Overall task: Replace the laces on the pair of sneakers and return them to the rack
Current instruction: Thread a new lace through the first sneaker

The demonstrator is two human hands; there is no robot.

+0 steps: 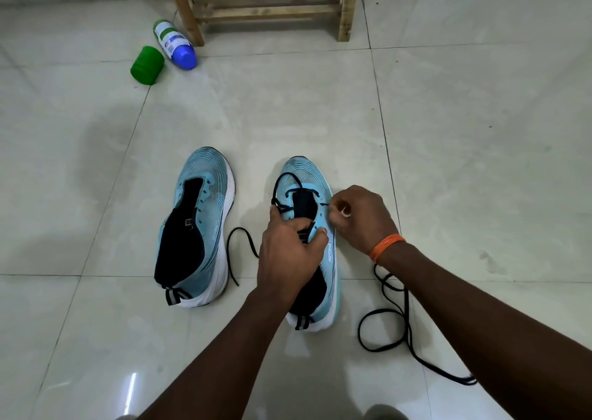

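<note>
Black lace (pixel 360 330) is trailing on the tiles (pixel 128 323) nearest you while your left hand (pixel 288 253) is gripping the partly laced sneaker (pixel 323 179) at its tongue and your right hand (pixel 358 218) is pinching the lace tip at an eyelet, likely needing a pull-through next, with the unlaced sneaker (pixel 205 214) and wooden rack (pixel 266 6) waiting beyond.

Two sneakers (pixel 211 170) (pixel 301 167), perhaps two laces (pixel 228 246) (pixel 407 310), one bottle (pixel 174 43), one green cap (pixel 147 65), one rack (pixel 266 9).

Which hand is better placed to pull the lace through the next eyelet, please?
The right hand: it pinches the lace at the right-side eyelets of the sneaker, while the left hand is busy gripping the tongue to steady it.
</note>
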